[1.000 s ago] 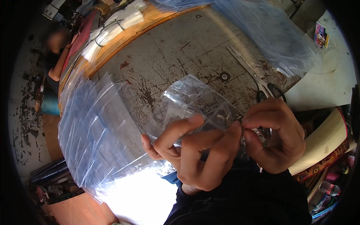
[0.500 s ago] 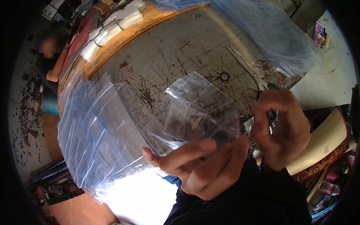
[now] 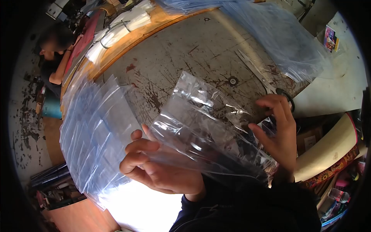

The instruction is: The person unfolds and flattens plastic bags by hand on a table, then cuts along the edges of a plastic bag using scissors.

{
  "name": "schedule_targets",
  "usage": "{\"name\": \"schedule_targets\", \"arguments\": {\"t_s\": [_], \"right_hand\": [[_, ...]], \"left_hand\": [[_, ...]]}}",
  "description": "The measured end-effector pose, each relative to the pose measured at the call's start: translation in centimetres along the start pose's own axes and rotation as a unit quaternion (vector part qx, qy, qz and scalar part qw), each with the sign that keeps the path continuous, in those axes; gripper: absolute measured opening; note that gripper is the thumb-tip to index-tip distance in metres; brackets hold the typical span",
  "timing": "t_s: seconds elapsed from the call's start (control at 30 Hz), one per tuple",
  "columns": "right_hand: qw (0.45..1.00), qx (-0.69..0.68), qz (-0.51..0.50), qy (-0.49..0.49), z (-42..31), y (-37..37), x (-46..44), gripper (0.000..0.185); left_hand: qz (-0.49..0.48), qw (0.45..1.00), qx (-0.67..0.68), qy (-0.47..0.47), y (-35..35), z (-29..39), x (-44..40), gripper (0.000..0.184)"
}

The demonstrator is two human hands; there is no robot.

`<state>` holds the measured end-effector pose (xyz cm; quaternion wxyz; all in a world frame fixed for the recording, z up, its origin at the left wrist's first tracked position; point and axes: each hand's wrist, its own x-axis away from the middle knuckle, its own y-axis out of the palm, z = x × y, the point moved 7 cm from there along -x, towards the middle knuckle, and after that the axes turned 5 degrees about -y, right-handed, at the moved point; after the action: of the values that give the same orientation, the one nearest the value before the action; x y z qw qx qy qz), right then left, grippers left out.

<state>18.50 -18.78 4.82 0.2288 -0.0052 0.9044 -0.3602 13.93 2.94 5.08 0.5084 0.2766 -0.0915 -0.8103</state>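
Note:
In front of my body a clear plastic bag (image 3: pixel 193 123) is spread out, creased and shiny, above the scratched tabletop. My left hand (image 3: pixel 160 168) has its fingers curled at the bag's near left edge and grips it there. On the other side, my right hand (image 3: pixel 280 133) is open, thumb and fingers apart, beside the bag's right edge. A pair of scissors (image 3: pixel 264 81) lies just beyond that hand, blades pointing away and to the left. Left of the bag, a fanned pile of bluish clear plastic bags (image 3: pixel 96 135) lies on the table.
More bluish plastic sheets (image 3: pixel 278 42) lie at the far right. A tied white bundle (image 3: pixel 119 29) rests on the wooden rim (image 3: pixel 154 29) at the far left, near another person (image 3: pixel 56 58). A rolled cream sheet (image 3: pixel 328 147) and a plastic bottle (image 3: pixel 339 194) are at the right.
My left hand has moved left and the bag is now spread wider between my hands. My right hand has uncurled, its fingers apart, and shifted slightly left, uncovering the scissor handles.

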Motion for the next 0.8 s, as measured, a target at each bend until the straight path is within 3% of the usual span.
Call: {"name": "schedule_targets", "arguments": {"t_s": [0.03, 0.1, 0.17, 0.23, 0.37, 0.43, 0.5, 0.57, 0.6, 0.63, 0.67, 0.73, 0.8], "right_hand": [[1.000, 0.001, 0.000, 0.000, 0.1, 0.0, 0.4, 0.038], [0.995, 0.026, -0.067, 0.063, 1.2, 0.8, 1.4, 0.038], [0.995, 0.034, -0.075, 0.061, 1.6, 0.9, 1.6, 0.035], [0.994, 0.043, -0.081, 0.058, 1.6, 0.9, 1.5, 0.032], [0.994, -0.045, -0.051, 0.088, 1.9, 1.0, 1.1, 0.021], [0.993, -0.066, -0.024, 0.093, 1.7, 1.1, 0.8, 0.018], [0.996, 0.018, 0.091, -0.007, -0.5, -0.2, 0.1, 0.019], [0.990, 0.056, 0.107, -0.067, -3.0, -1.8, 0.4, 0.022], [0.992, -0.119, 0.013, -0.046, -3.6, -1.4, 0.7, 0.024], [0.954, -0.287, -0.082, -0.022, -4.3, -0.7, 1.1, 0.027], [0.954, -0.288, -0.081, -0.024, -4.7, -1.3, 0.9, 0.027], [0.900, -0.351, -0.256, -0.027, -6.1, 0.2, 1.8, 0.034], [0.915, -0.314, -0.252, -0.021, -6.0, 0.6, 2.0, 0.033]], "left_hand": [[0.000, 1.000, 0.000, 0.000, -0.5, 0.0, -0.2, 0.027], [-0.037, 0.977, 0.201, -0.051, -1.6, -0.7, -1.0, 0.017], [-0.070, 0.968, 0.236, -0.042, -2.1, -0.8, -1.5, 0.018], [-0.128, 0.921, 0.363, -0.050, -2.6, -1.0, -2.3, 0.013], [-0.132, 0.925, 0.351, -0.054, -3.4, -0.7, -3.6, 0.016], [-0.018, 0.974, 0.224, -0.019, -4.1, 0.1, -4.2, 0.017], [-0.011, 0.989, 0.149, 0.023, -3.2, 1.3, -4.5, 0.016], [-0.001, 0.995, 0.072, 0.064, -2.5, 2.2, -4.8, 0.016], [-0.001, 0.995, 0.058, 0.081, -2.3, 2.5, -5.0, 0.016], [-0.002, 0.994, 0.044, 0.098, -2.0, 2.7, -5.1, 0.016], [-0.011, 0.993, 0.050, 0.110, -1.7, 2.6, -5.2, 0.015], [-0.008, 0.994, 0.043, 0.101, -1.0, 2.7, -5.2, 0.014], [-0.012, 0.996, 0.030, 0.087, -0.6, 2.6, -5.0, 0.013]]}}
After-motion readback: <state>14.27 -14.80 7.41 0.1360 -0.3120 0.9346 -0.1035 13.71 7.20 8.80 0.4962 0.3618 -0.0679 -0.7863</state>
